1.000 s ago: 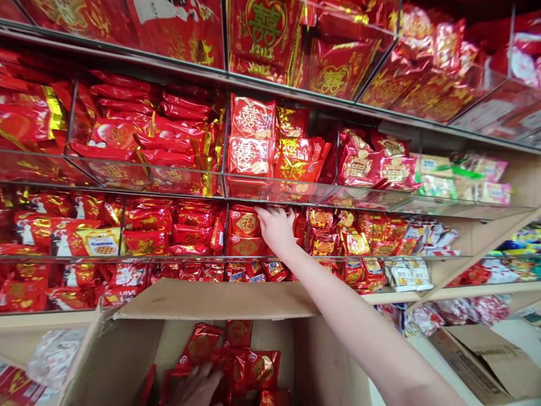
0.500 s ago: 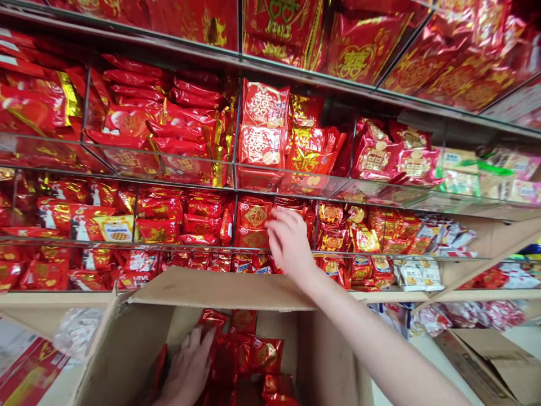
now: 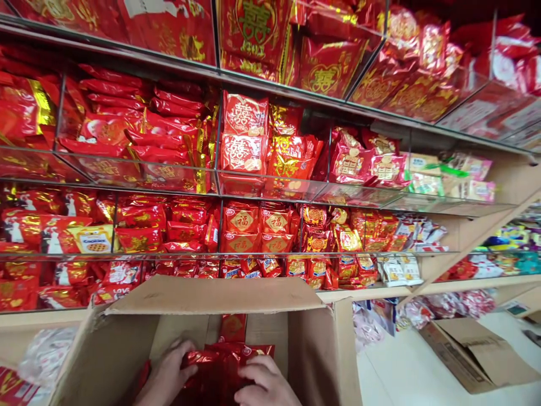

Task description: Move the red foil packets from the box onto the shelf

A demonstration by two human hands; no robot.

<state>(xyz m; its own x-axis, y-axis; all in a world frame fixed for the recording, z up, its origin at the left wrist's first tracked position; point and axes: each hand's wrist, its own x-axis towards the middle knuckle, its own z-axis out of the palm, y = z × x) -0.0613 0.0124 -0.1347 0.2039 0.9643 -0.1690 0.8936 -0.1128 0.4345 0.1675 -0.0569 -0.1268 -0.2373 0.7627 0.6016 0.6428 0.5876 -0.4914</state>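
Observation:
Both hands are down inside an open cardboard box [image 3: 313, 349] in front of the shelves. My left hand [image 3: 169, 372] is closed on the left edge of several red foil snack packets [image 3: 228, 361], its thumb and fingers around them. At the right side of the same packets is my right hand [image 3: 266, 380], its fingers curled against the foil. Another red packet [image 3: 233, 327] leans at the box's far wall. Straight ahead, red packets with a gold diamond [image 3: 274, 221] stand stacked in a shelf compartment. Deeper box contents are hidden by the hands.
Clear dividers [image 3: 220, 135] split the shelves into bays of red and gold packets. The box's far flap [image 3: 215, 294] sticks up before the lowest row. A second cardboard box [image 3: 482, 349] lies on the floor at right. A clear plastic bag [image 3: 48, 355] is at left.
My right hand has come down from the diamond-marked packets on the shelf into the box. My left hand has shifted slightly left and taken hold of packets. The view has turned rightward.

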